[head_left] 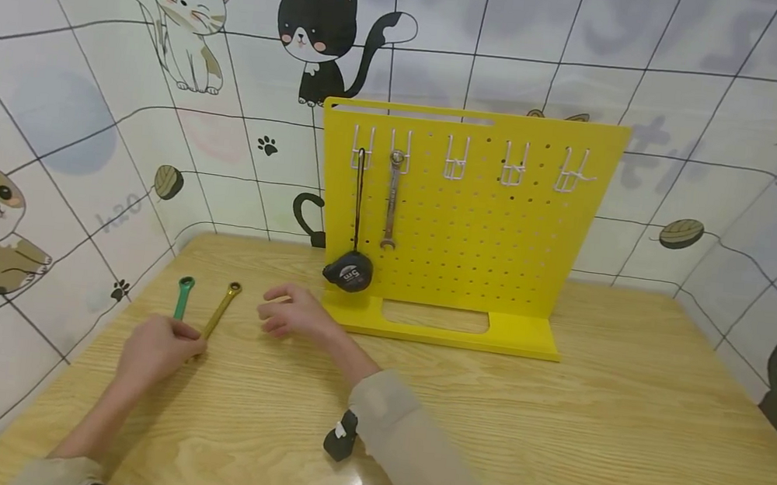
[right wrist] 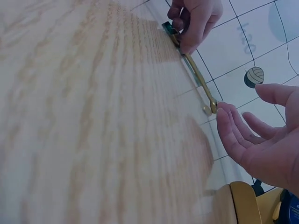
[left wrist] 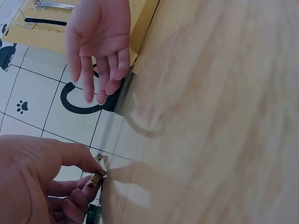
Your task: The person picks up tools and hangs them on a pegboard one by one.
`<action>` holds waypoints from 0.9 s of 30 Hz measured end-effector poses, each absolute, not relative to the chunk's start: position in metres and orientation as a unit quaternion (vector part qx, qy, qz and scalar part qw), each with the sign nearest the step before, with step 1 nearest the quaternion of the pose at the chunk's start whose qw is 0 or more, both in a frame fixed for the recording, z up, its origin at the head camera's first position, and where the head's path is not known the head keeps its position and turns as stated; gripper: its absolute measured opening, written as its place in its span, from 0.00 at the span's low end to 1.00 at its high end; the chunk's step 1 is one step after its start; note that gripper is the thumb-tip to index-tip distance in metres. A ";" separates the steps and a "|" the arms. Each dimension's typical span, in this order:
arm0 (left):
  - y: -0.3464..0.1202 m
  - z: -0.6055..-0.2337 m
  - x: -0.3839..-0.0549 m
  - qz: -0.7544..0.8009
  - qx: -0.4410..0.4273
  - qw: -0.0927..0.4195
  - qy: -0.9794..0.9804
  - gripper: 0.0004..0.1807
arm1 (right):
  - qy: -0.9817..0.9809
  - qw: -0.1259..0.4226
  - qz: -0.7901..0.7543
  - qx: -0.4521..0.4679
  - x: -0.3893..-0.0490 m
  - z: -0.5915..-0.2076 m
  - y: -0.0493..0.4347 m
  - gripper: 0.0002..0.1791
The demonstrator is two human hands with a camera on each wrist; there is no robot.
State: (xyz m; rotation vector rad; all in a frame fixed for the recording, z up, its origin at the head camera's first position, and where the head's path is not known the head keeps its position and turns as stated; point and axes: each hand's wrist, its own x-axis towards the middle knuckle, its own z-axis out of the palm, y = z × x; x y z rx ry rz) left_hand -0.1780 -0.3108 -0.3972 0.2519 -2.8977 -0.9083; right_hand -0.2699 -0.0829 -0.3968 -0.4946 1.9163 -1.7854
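My left hand (head_left: 156, 349) pinches the lower end of a gold wrench (head_left: 219, 312) between thumb and fingers, at the left of the wooden table. In the right wrist view the gold wrench (right wrist: 201, 77) slants with its ring end away from that hand. A green wrench (head_left: 183, 297) lies beside it, its lower part hidden behind the left hand. My right hand (head_left: 293, 313) hovers to the right of the gold wrench's ring end, holding nothing. Its fingers (left wrist: 105, 77) are loosely bent in the left wrist view.
A yellow pegboard (head_left: 473, 235) stands at the table's back with several white wire hooks (head_left: 456, 158). A black tape measure (head_left: 350, 272) hangs from one by its cord, and a silver wrench (head_left: 392, 200) from another. Cat-patterned walls enclose the wooden table (head_left: 551, 446).
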 end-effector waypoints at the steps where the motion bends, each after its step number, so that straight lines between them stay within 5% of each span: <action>1: -0.310 -0.397 -0.178 -0.301 0.082 0.044 -0.949 0.18 | 0.695 0.240 -0.654 -0.178 -0.270 -0.398 -0.084 0.24; 27: -0.277 -0.392 -0.181 -0.520 0.034 -0.085 -0.849 0.24 | 0.681 0.242 -0.668 -0.178 -0.267 -0.414 -0.104 0.16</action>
